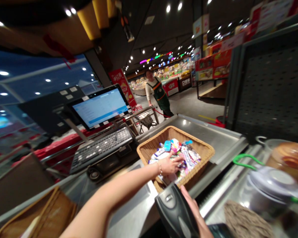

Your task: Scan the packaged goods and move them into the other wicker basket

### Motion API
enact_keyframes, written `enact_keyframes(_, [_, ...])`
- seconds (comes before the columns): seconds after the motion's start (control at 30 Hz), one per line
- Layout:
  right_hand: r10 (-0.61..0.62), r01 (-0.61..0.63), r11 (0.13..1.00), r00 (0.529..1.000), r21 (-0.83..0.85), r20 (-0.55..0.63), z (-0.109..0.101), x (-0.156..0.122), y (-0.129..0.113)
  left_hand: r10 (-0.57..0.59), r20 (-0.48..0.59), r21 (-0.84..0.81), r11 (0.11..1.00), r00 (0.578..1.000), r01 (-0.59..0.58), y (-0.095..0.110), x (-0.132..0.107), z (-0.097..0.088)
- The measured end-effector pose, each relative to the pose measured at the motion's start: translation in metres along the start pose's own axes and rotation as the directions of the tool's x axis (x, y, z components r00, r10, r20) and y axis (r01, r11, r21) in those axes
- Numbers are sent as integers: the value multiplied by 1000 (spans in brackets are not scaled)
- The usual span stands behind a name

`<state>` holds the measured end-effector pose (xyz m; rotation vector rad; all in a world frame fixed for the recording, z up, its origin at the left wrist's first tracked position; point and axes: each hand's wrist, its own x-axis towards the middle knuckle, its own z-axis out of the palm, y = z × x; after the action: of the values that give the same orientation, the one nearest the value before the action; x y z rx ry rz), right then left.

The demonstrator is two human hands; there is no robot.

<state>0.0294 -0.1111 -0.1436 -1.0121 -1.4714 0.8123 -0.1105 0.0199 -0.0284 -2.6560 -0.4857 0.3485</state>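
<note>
My left hand reaches into a woven basket on the metal counter. Its fingers are stretched apart over a pile of small wrapped packets, touching the top ones; nothing is clearly gripped. A bright blue packet lies just beyond the fingers. At the bottom of the head view, my right hand is closed around a black barcode scanner, whose head is close to the basket's near edge. The scanner hides part of that hand.
On the left stand a monitor and a keyboard. Another basket is at lower left. A lidded clear jug and a brown cloth are on the right. A person in an apron stands beyond, by a shopping cart.
</note>
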Motion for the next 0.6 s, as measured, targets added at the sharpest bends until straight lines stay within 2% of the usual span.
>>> enact_keyframes(0.07, [-1, 1, 1000, 1000, -1, -16, 0, -2, -7, 46, 17, -62, 997, 999, -45, -2, -1, 0])
enact_keyframes(0.13, [3, -3, 1000, 999, -10, -41, 1, -6, -18, 33, 46, -116, 993, 998, -28, -5, -2, 0])
enact_keyframes(0.27, [24, -27, 999, 997, -33, -79, 7, -17, -48, -128, 100, -199, 969, 987, 146, -13, -3, 1])
enact_keyframes(0.4, [54, -61, 996, 992, -60, -111, 10, -26, -69, -328, 128, -256, 901, 936, 350, -23, -9, 3])
enact_keyframes(0.47, [74, -84, 993, 990, -80, -121, 11, -28, -72, -374, 132, -278, 875, 918, 397, -26, -14, 1])
enact_keyframes(0.53, [91, -102, 990, 989, -94, -117, 14, -28, -72, -318, 113, -311, 888, 941, 337, -26, -17, -3])
enact_keyframes(0.6, [103, -113, 989, 989, -100, -106, 19, -29, -69, -156, 72, -353, 920, 985, 171, -25, -16, -9])
